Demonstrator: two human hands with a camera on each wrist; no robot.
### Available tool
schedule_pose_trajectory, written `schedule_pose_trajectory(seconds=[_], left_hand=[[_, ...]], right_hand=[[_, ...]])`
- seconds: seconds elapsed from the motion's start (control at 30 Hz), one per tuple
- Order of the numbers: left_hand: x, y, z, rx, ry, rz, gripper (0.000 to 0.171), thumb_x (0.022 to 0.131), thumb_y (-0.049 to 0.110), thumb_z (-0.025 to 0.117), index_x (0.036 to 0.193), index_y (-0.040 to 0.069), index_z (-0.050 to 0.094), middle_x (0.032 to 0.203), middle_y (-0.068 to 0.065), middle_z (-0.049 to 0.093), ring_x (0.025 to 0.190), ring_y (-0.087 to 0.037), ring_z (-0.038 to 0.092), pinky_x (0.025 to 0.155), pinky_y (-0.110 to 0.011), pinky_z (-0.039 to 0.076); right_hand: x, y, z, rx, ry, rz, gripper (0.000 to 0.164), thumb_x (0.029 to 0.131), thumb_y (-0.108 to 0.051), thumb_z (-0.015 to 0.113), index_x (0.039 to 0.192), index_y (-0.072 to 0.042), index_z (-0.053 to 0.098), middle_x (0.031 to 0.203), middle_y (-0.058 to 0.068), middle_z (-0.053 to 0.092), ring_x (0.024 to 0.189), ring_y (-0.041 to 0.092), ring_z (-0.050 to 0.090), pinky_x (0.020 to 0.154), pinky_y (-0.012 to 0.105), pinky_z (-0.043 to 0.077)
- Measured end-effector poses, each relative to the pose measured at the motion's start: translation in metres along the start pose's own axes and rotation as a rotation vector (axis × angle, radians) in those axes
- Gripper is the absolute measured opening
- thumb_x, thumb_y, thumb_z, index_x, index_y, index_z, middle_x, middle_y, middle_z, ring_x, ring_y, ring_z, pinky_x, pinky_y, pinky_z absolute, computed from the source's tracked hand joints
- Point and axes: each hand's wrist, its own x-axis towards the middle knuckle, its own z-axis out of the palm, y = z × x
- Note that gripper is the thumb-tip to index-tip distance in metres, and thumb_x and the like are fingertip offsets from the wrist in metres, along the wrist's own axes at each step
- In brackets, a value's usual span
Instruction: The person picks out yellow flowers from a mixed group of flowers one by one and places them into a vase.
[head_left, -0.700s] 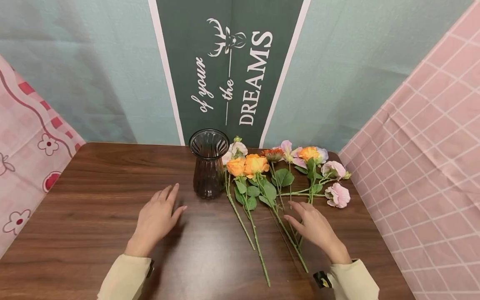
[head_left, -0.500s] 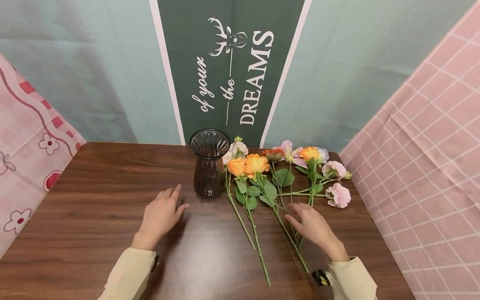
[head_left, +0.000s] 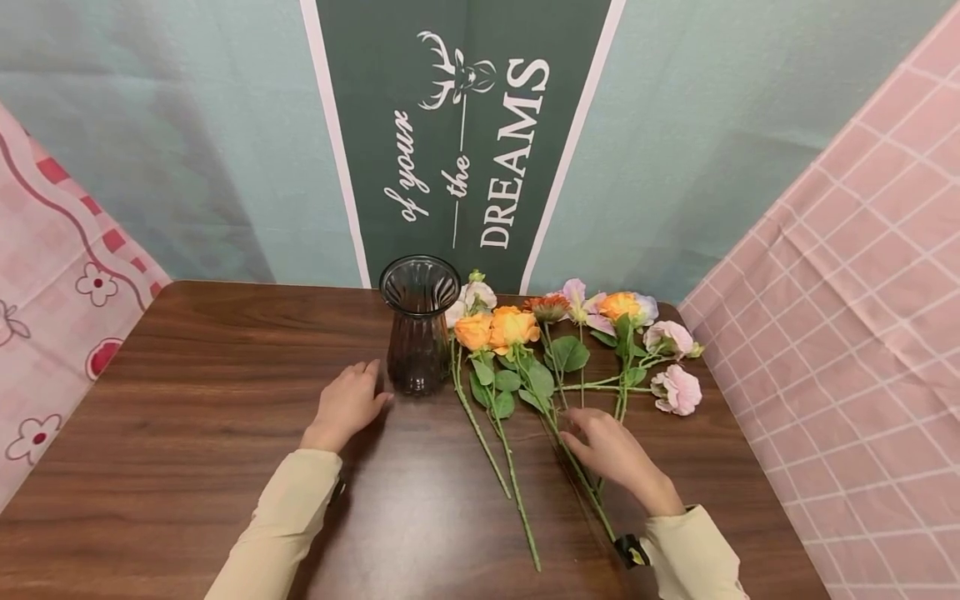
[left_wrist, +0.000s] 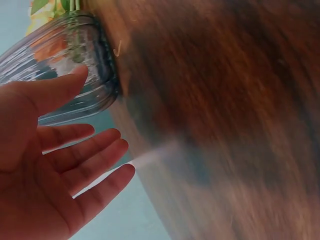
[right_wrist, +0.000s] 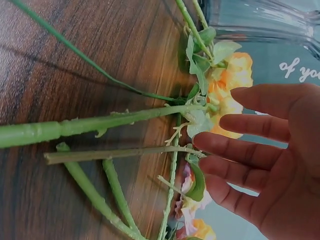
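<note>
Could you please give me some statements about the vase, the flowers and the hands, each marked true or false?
1. The vase stands upright on the table. True.
2. The left hand is gripping an orange flower. False: it holds nothing, its fingers extended near the vase.
3. The right hand is nearer the flower stems than the vase. True.
4. The flowers are standing in the vase. False: they lie on the table.
5. The pink flower lies left of the vase in the head view. False: it lies to the right.
</note>
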Motion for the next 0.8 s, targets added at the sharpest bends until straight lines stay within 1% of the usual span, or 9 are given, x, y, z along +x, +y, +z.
schedule_pose_trajectory(seconds=[0.17, 0.27, 0.37, 0.4, 0.5, 0.6, 0.67, 0.73, 0.8], left_hand=[[0.011, -0.003, 0.006, -0.035, -0.039, -0.022, 0.057, 0.083, 0.026, 0.066, 0.123, -0.011, 0.048, 0.113, -0.027, 0.054, 0.102, -0.041, 0.053, 0.083, -0.049, 0.042], [0.016, -0.005, 0.008, -0.064, -0.067, -0.043, 0.058, 0.084, 0.027, 0.065, 0.124, -0.011, 0.046, 0.116, -0.028, 0.053, 0.102, -0.042, 0.053, 0.083, -0.050, 0.042], [0.019, -0.005, 0.008, -0.099, -0.079, -0.051, 0.059, 0.085, 0.026, 0.065, 0.125, -0.012, 0.045, 0.116, -0.029, 0.053, 0.101, -0.042, 0.053, 0.081, -0.050, 0.043], [0.020, -0.005, 0.008, -0.114, -0.080, -0.054, 0.059, 0.085, 0.026, 0.065, 0.125, -0.012, 0.045, 0.115, -0.029, 0.054, 0.100, -0.043, 0.054, 0.080, -0.051, 0.043], [0.022, -0.003, 0.007, -0.137, -0.077, -0.056, 0.057, 0.085, 0.025, 0.066, 0.123, -0.011, 0.046, 0.111, -0.028, 0.056, 0.096, -0.042, 0.055, 0.077, -0.050, 0.044], [0.024, -0.003, 0.007, -0.151, -0.072, -0.059, 0.056, 0.085, 0.025, 0.066, 0.123, -0.011, 0.046, 0.112, -0.028, 0.056, 0.095, -0.042, 0.056, 0.076, -0.050, 0.045], [0.025, -0.003, 0.008, -0.153, -0.068, -0.056, 0.055, 0.084, 0.024, 0.066, 0.123, -0.011, 0.046, 0.111, -0.028, 0.056, 0.095, -0.042, 0.056, 0.076, -0.050, 0.045], [0.025, -0.003, 0.008, -0.159, -0.067, -0.054, 0.055, 0.084, 0.023, 0.067, 0.123, -0.011, 0.046, 0.112, -0.028, 0.055, 0.096, -0.043, 0.056, 0.076, -0.051, 0.044], [0.026, -0.003, 0.007, -0.165, -0.069, -0.056, 0.055, 0.083, 0.022, 0.067, 0.122, -0.010, 0.046, 0.111, -0.029, 0.055, 0.096, -0.043, 0.055, 0.077, -0.051, 0.044]], right_hand=[[0.003, -0.003, 0.002, -0.011, -0.021, -0.016, 0.024, 0.084, -0.009, 0.064, 0.104, 0.004, 0.063, 0.098, 0.016, 0.064, 0.089, 0.029, 0.061, 0.076, 0.044, 0.047], [0.006, -0.005, 0.002, -0.008, -0.046, -0.016, 0.026, 0.084, -0.009, 0.064, 0.106, 0.004, 0.063, 0.100, 0.015, 0.064, 0.092, 0.029, 0.061, 0.077, 0.044, 0.046], [0.009, -0.006, 0.003, 0.003, -0.077, -0.017, 0.026, 0.085, -0.009, 0.064, 0.107, 0.003, 0.062, 0.093, 0.011, 0.064, 0.083, 0.023, 0.061, 0.072, 0.040, 0.047], [0.010, -0.006, 0.003, 0.004, -0.088, -0.017, 0.026, 0.085, -0.009, 0.063, 0.108, 0.003, 0.062, 0.088, 0.008, 0.063, 0.077, 0.019, 0.060, 0.068, 0.038, 0.047], [0.013, -0.006, 0.004, 0.014, -0.111, -0.026, 0.026, 0.084, -0.009, 0.064, 0.107, 0.003, 0.061, 0.074, -0.001, 0.057, 0.062, 0.009, 0.051, 0.059, 0.031, 0.043], [0.016, -0.004, 0.004, 0.031, -0.129, -0.034, 0.026, 0.084, -0.009, 0.064, 0.107, 0.004, 0.061, 0.069, -0.006, 0.051, 0.056, 0.004, 0.043, 0.054, 0.027, 0.039], [0.017, -0.002, 0.004, 0.040, -0.133, -0.042, 0.026, 0.084, -0.008, 0.064, 0.106, 0.004, 0.061, 0.069, -0.006, 0.051, 0.055, 0.003, 0.042, 0.054, 0.026, 0.039], [0.018, -0.001, 0.004, 0.047, -0.140, -0.041, 0.025, 0.084, -0.008, 0.064, 0.105, 0.004, 0.061, 0.069, -0.005, 0.052, 0.055, 0.004, 0.044, 0.054, 0.027, 0.039], [0.019, 0.001, 0.003, 0.046, -0.140, -0.046, 0.025, 0.083, -0.008, 0.064, 0.105, 0.004, 0.061, 0.073, -0.001, 0.056, 0.059, 0.008, 0.050, 0.056, 0.029, 0.042]])
